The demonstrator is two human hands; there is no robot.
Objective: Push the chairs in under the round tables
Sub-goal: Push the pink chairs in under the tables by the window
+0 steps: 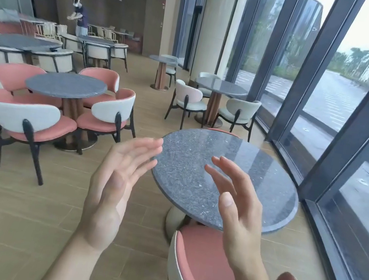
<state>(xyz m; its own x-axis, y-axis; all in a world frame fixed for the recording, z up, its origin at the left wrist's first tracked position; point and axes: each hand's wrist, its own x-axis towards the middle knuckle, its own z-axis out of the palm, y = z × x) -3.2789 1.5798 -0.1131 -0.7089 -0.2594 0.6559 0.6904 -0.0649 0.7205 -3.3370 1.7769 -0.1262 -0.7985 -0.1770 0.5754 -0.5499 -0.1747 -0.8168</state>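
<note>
A pink-cushioned chair (218,273) with a white shell back sits closest to the viewer, its seat front already tucked beneath the near edge of a round speckled grey table (227,180); it looks pushed in, or nearly so. Above it, both bare hands are raised, palms facing each other, fingers loosely spread and holding nothing: the left hand (112,191) hangs beside the table's left edge, the right hand (237,209) over the tabletop. Farther left, four pink chairs ring another round table (66,85); the nearest one (27,119) stands out from it and probably needs pushing. Beyond, pale chairs (190,99) sit around a window-side table (221,86), apparently close in.
</note>
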